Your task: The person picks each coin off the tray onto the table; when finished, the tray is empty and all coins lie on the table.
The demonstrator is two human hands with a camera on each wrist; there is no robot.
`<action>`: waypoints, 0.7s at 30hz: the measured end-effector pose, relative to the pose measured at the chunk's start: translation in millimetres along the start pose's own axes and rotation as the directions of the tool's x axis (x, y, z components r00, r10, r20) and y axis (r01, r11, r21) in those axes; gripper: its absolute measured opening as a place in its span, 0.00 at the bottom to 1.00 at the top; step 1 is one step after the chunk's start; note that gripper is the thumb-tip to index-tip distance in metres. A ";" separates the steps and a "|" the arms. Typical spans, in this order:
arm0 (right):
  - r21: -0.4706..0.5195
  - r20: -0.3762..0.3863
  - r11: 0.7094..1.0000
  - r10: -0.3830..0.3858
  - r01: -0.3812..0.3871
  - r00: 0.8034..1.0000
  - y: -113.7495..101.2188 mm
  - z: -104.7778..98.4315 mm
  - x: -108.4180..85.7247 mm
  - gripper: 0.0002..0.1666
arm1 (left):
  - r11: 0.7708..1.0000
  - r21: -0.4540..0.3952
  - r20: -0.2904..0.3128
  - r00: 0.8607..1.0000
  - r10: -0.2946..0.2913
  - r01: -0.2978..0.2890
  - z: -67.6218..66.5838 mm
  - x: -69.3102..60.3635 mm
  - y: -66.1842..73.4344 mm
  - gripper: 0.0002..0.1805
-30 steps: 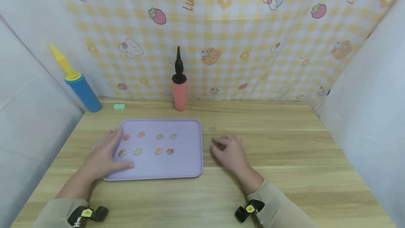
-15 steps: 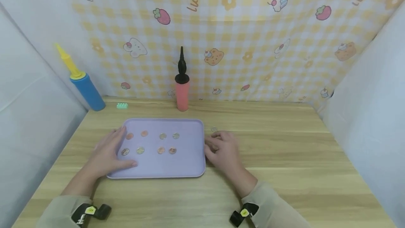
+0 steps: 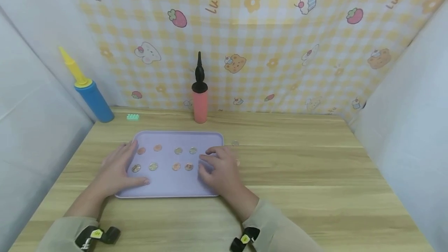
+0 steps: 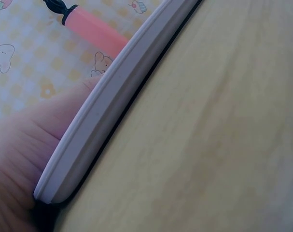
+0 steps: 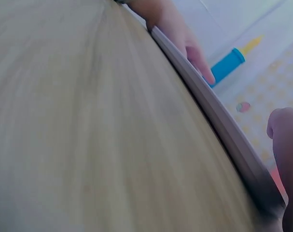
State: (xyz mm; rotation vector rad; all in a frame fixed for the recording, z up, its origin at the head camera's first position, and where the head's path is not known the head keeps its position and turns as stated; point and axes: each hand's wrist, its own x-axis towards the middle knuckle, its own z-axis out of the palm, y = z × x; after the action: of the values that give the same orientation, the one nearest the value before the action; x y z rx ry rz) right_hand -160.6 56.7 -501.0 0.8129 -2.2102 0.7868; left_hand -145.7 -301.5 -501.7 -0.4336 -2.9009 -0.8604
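A lilac tray (image 3: pixel 168 189) lies on the wooden table, with several copper-coloured and silvery coins (image 3: pixel 153 166) spaced in two rows. My left hand (image 3: pixel 113 172) rests over its left edge, fingers fairly straight and thumb stretched across the near corner. Over the tray's right part is my right hand (image 3: pixel 222 172), fingers bent, thumb and index tips near each other. Whether a coin sits between those tips cannot be seen. To the right of the tray lie a silvery coin (image 3: pixel 235 143) and another coin (image 3: pixel 238 162), partly behind the right hand.
A pink and black hand pump (image 3: pixel 200 106) stands behind the tray. At the back left, a blue and yellow pump (image 3: pixel 94 100) leans against the side wall. Near it is a small mint-green toy brick (image 3: pixel 133 117). A checked cloth (image 3: pixel 273 42) hangs along the back.
My right hand has moved left from the table beside the tray to above its right part, uncovering a coin on the table. The left hand has stayed on the tray's edge.
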 end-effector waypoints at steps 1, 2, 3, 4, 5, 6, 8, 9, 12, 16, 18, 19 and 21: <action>-0.014 0.008 1.000 -0.012 0.012 1.000 -4.0 2.3 1.9 0.09 | 1.000 0.000 0.000 1.000 -0.002 0.002 -0.3 -0.2 0.2 0.77; -0.025 0.020 0.999 -0.025 0.026 0.999 -7.8 4.4 3.7 0.09 | 1.000 0.002 -0.001 1.000 -0.003 0.003 -0.5 -0.3 0.3 0.77; -0.036 0.038 0.999 -0.034 0.035 0.999 -11.0 6.1 5.3 0.09 | 1.000 0.005 -0.003 1.000 -0.001 0.001 -0.4 -0.2 0.1 0.77; -0.042 0.060 0.998 -0.038 0.040 0.997 -13.6 7.4 6.6 0.09 | 1.000 0.006 -0.004 1.000 0.000 0.000 -0.3 -0.2 -0.1 0.76; -0.043 0.091 0.998 -0.035 0.039 0.995 -15.5 8.3 7.2 0.09 | 1.000 0.007 -0.007 1.000 0.004 -0.004 0.0 -0.1 -0.4 0.76; -0.043 0.123 0.999 -0.028 0.033 0.992 -16.7 9.0 7.4 0.09 | 1.000 0.010 -0.010 1.000 0.009 -0.008 0.3 0.0 -0.7 0.76; -0.032 0.195 0.999 0.000 0.006 0.981 -17.6 9.5 7.1 0.10 | 1.000 0.012 -0.011 1.000 0.011 -0.011 0.8 0.4 -1.3 0.76; -0.028 0.231 1.000 0.021 -0.015 0.973 -17.5 9.4 6.5 0.10 | 1.000 0.012 -0.009 1.000 0.010 -0.010 1.1 0.7 -1.5 0.76; -0.051 0.325 0.997 0.079 -0.066 0.942 -17.6 8.7 5.5 0.12 | 1.000 0.014 0.001 1.000 0.001 -0.001 1.6 1.8 -1.9 0.77; -0.091 0.376 0.993 0.108 -0.079 0.921 -19.8 7.5 6.7 0.11 | 1.000 0.013 0.009 1.000 -0.011 0.011 0.9 1.9 -1.4 0.77; -0.094 0.381 0.992 0.113 -0.084 0.918 -20.6 7.5 7.2 0.09 | 1.000 0.012 0.010 1.000 -0.015 0.015 0.3 1.2 -0.9 0.77; -0.095 0.383 0.992 0.117 -0.087 0.916 -21.0 7.6 7.4 0.08 | 1.000 0.011 0.008 1.000 -0.015 0.015 0.0 0.8 -0.5 0.77; -0.096 0.390 0.991 0.128 -0.098 0.912 -21.1 7.8 7.6 0.07 | 1.000 0.012 0.003 1.000 -0.011 0.011 0.0 0.2 -0.3 0.77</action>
State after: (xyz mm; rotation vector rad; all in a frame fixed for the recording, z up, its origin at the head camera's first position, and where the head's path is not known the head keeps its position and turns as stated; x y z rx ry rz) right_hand -152.9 35.4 -493.8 0.8741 -2.6498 0.6292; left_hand -146.1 -301.6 -501.8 -0.4190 -2.9128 -0.8444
